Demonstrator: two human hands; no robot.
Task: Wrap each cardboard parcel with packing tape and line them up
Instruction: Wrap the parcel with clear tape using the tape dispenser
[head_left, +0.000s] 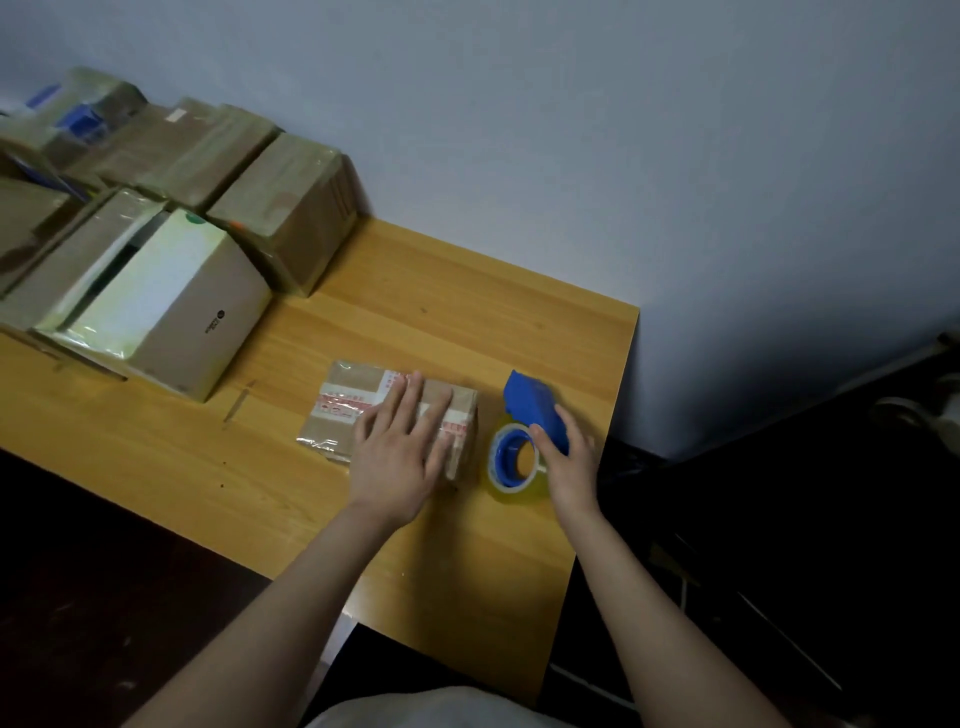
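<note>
A small flat cardboard parcel (343, 410) with red-and-white printed tape lies on the wooden table (415, 291). My left hand (400, 441) rests flat on its top, fingers straight and spread. Just right of the parcel, my right hand (569, 457) grips the blue tape dispenser (532, 402). Its roll of clear tape (511, 460) stands on the table close to the parcel's right side.
Several taped cardboard boxes (291, 208) sit in rows at the back left against the wall. A larger box with a white label (171, 301) stands nearest. The table's right edge (602, 467) runs just beyond the dispenser, with dark floor past it.
</note>
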